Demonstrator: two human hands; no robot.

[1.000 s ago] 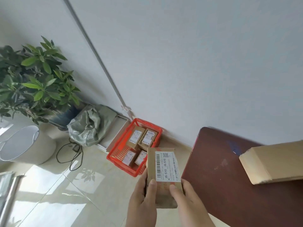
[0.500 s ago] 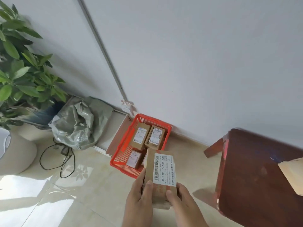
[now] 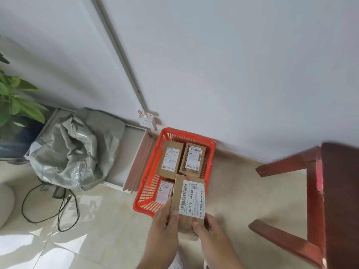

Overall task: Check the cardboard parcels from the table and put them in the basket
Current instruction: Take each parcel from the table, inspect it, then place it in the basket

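I hold a small cardboard parcel (image 3: 189, 199) with a white barcode label, label up, over the near right corner of the red basket (image 3: 149, 171) on the floor. My left hand (image 3: 165, 224) grips its left side with the thumb on top. My right hand (image 3: 206, 230) grips its near right end, thumb on top as well. Inside the basket lie three labelled parcels: two side by side at the back (image 3: 171, 159) (image 3: 192, 159) and one at the front left (image 3: 165, 191), partly hidden by the parcel I hold.
The dark red wooden table (image 3: 338, 191) stands at the right, its legs reaching toward me. Left of the basket lie a flat board (image 3: 132, 152), a crumpled grey-green bag (image 3: 73, 152) and black cables (image 3: 48, 206). A potted plant (image 3: 17, 101) fills the far left.
My view has swung left and down, away from the table, whose parcel has left the frame. The parcel in both hands has come closer to the basket.
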